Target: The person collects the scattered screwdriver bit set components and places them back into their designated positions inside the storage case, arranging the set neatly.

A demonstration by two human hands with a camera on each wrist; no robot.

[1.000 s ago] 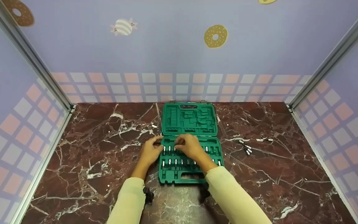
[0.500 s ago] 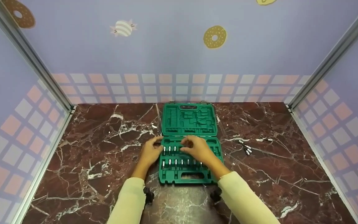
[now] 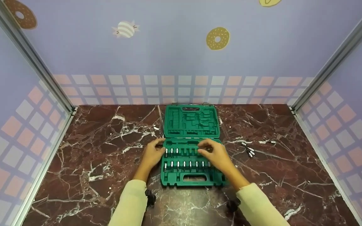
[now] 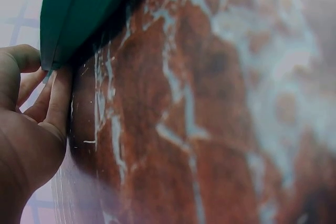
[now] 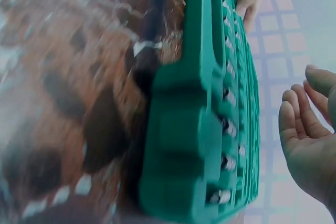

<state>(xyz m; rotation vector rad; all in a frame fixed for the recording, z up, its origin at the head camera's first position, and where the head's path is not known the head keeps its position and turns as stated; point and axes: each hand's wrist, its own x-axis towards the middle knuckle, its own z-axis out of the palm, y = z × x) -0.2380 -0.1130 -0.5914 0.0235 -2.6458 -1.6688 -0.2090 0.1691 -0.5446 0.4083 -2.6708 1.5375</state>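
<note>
A green plastic tool case lies open, its moulded lid toward the back wall. Silver socket bits fill slots in two rows: three show at the left of the upper row, several along the lower row. My left hand holds the case's left edge; thumb and fingers pinch it in the left wrist view. Over the right part of the upper row is my right hand, hiding the slots beneath. Its fingers are loosely bent with nothing between them in the right wrist view.
Several loose socket bits lie on the dark red marbled table right of the case, with another small bit farther right. Patterned walls enclose the back and both sides.
My right hand has let go of the third socket bit in the upper row and moved right across the case, uncovering slots. The left hand has stayed at the edge.
</note>
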